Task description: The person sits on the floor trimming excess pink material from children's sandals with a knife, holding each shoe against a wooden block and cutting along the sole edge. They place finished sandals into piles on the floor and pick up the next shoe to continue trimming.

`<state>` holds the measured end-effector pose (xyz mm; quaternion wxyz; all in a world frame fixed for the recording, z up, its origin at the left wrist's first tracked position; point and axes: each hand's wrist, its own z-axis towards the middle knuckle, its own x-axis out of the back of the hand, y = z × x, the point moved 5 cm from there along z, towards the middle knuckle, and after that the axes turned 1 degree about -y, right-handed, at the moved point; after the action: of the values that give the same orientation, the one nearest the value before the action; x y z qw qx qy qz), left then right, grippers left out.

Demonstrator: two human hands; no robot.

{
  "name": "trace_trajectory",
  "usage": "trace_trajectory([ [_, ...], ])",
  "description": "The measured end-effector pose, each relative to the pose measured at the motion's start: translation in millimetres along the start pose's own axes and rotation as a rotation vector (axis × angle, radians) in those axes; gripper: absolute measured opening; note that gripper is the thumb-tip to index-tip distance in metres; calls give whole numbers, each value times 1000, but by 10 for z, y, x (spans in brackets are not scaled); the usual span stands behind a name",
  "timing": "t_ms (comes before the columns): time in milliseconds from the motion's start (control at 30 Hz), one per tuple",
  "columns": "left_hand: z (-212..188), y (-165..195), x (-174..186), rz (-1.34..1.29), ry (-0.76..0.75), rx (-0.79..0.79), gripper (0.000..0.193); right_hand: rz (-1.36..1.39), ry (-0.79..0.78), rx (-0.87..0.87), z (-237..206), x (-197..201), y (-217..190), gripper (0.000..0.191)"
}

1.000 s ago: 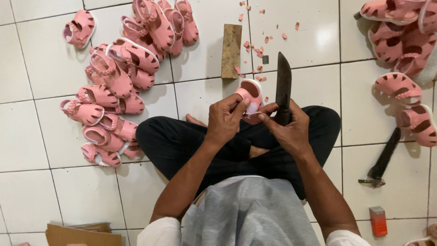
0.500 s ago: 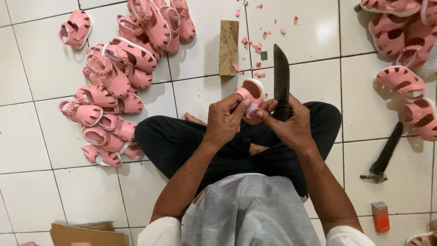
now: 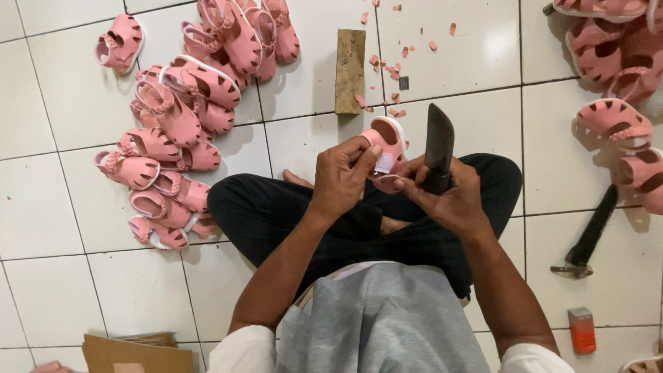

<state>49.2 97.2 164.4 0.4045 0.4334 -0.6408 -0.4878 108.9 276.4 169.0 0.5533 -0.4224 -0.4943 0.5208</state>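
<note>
I sit cross-legged on a white tiled floor. My left hand (image 3: 342, 176) grips a small pink sandal (image 3: 388, 141) with a white sole edge, held above my lap. My right hand (image 3: 445, 197) is wrapped around the handle of a wide dark knife (image 3: 438, 141), blade pointing up and away, right beside the sandal. The two hands touch at the fingertips under the sandal, where its lower part is hidden.
Several pink sandals (image 3: 183, 124) lie heaped on the left, and more (image 3: 618, 76) on the right. A wooden block (image 3: 349, 70) with pink scraps (image 3: 390, 65) around it lies ahead. A hammer (image 3: 587, 235), a small orange box (image 3: 582, 330) and cardboard (image 3: 135, 352) are nearby.
The hands stay together on the sandal and knife. The view has shifted slightly; the grip looks the same.
</note>
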Motion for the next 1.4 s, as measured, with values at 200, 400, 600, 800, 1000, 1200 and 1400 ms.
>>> trace_trajectory([
  [200, -29, 29, -2, 39, -18, -22, 30, 3, -7, -17, 44, 42, 9, 32],
  [400, -36, 25, -26, 79, -38, -61, 31, 0, 18, -125, 69, 37, 66, 30],
  [600, -55, 34, -38, 133, -37, -106, 29, -6, 56, -109, 125, 35, 46, 29],
  [800, -62, 17, -67, 184, -8, -73, 27, -71, 70, -133, 112, 39, -3, 30],
  [1000, -66, 10, -88, 193, 16, -76, 26, -151, 39, -70, 149, 19, -90, 27],
  [1200, -93, 40, -123, 175, 22, -129, 23, -249, -1, -173, 167, 35, -92, 24],
  [1400, -84, 40, -97, 184, -83, -179, 23, -344, 17, -280, 133, 83, -14, 27],
])
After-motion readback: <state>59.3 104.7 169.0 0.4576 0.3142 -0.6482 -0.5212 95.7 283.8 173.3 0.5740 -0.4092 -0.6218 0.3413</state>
